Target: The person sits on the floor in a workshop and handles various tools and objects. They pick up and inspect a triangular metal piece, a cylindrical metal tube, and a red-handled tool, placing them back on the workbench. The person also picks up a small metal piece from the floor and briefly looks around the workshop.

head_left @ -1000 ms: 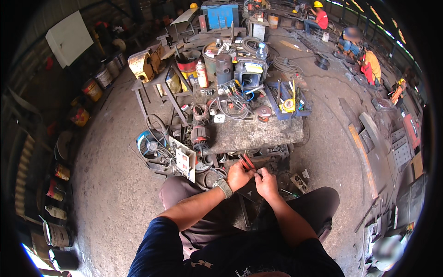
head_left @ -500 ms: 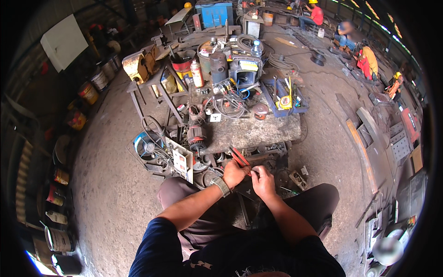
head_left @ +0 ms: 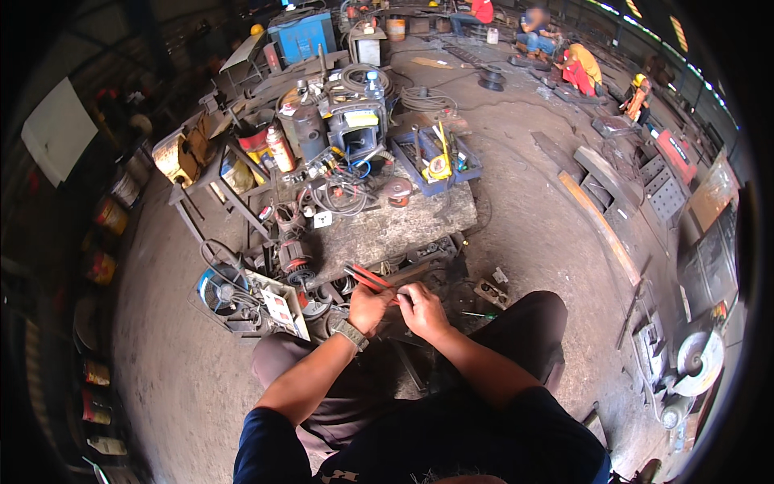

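My left hand (head_left: 369, 310), with a watch (head_left: 350, 333) on its wrist, is wrapped round a long, narrow red-and-black tool (head_left: 370, 278). The tool's far end sticks out up and to the left, and its exact kind cannot be made out. Close against the tool's near end is my right hand (head_left: 424, 313), its fingers pinched together; what lies between them is hidden. Both hands are over my lap, just short of the worn workbench (head_left: 403, 230). Left of them, a motor armature with copper windings (head_left: 296, 256) lies by the bench edge.
On the bench stand a blue tool tray (head_left: 439, 184) with a yellow tape measure (head_left: 438, 167), coiled cables and a spray can (head_left: 280, 148). A blue fan (head_left: 222, 289) is on the floor at left. Metal beams (head_left: 601, 230) and a cut-off saw (head_left: 697, 363) lie right. Other people work far off.
The whole scene has shifted left and tilted as my head turned right. Both hands keep their hold around the red-and-black tool, with little change in pose.
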Action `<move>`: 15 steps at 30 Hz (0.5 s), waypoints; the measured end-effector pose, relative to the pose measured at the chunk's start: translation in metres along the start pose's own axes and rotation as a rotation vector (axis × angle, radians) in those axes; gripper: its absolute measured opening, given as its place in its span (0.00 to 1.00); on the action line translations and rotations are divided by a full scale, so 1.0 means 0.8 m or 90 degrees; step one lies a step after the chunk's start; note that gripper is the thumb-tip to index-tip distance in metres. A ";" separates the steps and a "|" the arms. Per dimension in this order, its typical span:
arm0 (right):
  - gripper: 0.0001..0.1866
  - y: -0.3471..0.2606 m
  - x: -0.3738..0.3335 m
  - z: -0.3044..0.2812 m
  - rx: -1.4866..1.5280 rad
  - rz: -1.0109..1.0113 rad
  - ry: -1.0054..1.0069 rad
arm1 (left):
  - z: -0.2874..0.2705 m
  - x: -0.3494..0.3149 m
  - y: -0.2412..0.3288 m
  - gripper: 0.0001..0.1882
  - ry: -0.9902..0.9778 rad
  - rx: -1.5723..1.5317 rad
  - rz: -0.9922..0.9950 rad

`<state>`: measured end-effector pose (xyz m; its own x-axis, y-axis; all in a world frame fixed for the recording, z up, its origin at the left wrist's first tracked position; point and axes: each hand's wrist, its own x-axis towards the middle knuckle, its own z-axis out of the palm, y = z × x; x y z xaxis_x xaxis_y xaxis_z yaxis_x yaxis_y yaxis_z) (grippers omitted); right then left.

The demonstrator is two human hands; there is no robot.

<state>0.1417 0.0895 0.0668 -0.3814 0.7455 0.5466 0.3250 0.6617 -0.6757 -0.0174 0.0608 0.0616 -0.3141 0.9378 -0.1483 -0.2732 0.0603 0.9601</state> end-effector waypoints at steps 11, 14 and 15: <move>0.10 0.004 -0.001 -0.002 -0.059 0.031 -0.065 | -0.003 -0.001 0.005 0.08 -0.025 -0.023 -0.080; 0.11 0.003 0.000 -0.005 -0.065 0.039 -0.066 | 0.002 -0.004 0.014 0.08 -0.033 -0.054 -0.109; 0.11 0.002 0.000 -0.005 -0.066 0.043 -0.065 | 0.004 -0.006 0.018 0.07 -0.030 -0.062 -0.111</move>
<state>0.1461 0.0909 0.0676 -0.4400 0.7799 0.4451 0.4379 0.6191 -0.6519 -0.0167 0.0584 0.0767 -0.2122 0.9308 -0.2975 -0.4070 0.1926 0.8929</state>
